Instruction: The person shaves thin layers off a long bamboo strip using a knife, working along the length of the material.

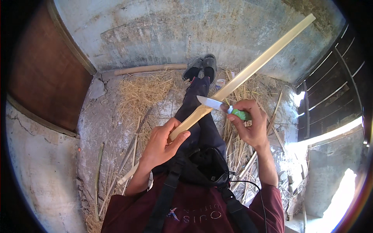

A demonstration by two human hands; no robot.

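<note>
Left hand point(161, 141) clenched round the lower end of a long pale bamboo strip point(256, 64), thumb laid along its top; palm side and the fingers underneath hidden, as is the strip's very butt end inside the fist. Right hand point(248, 122) closed on a green-handled knife point(223, 107), most of the handle buried in the grip, only a green stub showing by the fingers. Blade flat against the strip just above the left hand, where the wood looks shaved; the exact cutting edge hard to make out. Strip slanting up to the right, its far tip ending near the upper rim.

Both forearms coming up from the lower edge, right wrist bent inward, left elbow out to the side. Legs in dark trousers point(198, 112) stretched forward, shoes point(202, 66) against a weathered concrete wall point(175, 31). Concrete floor point(97, 120) strewn with straw point(142, 93) and thin cut slats; a wooden pole point(149, 69) lying along the wall's foot. Dark wooden door point(42, 73) on the left; bright glare washing out the right side.
</note>
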